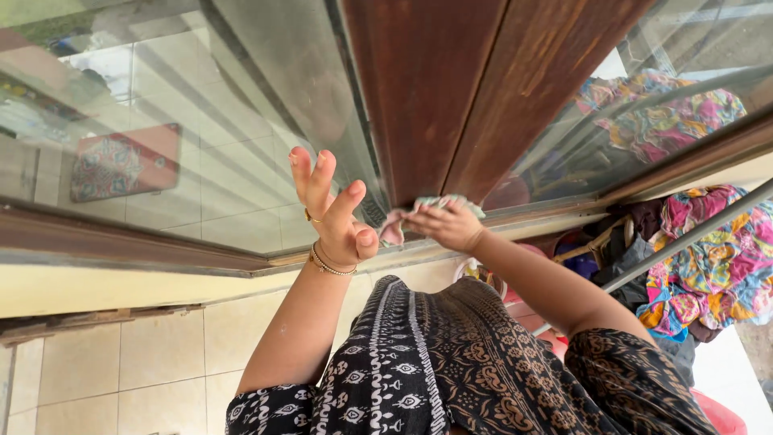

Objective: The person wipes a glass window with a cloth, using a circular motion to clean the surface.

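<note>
My right hand [449, 225] grips a crumpled light cloth [403, 217] and presses it against the bottom of a dark brown wooden window frame [451, 97]. Raised beside it, my left hand [332, 211] has its fingers spread and holds nothing, hovering in front of the glass pane [185, 129]. A gold ring and thin bracelets sit on that left hand and wrist. Both arms reach up out of patterned black-and-white sleeves.
A second glass pane [644, 105] lies right of the frame, with colourful clothes [708, 266] piled beyond and below it. A metal bar [684, 238] crosses at the right. Cream wall tiles [121, 362] sit beneath the window sill [121, 242].
</note>
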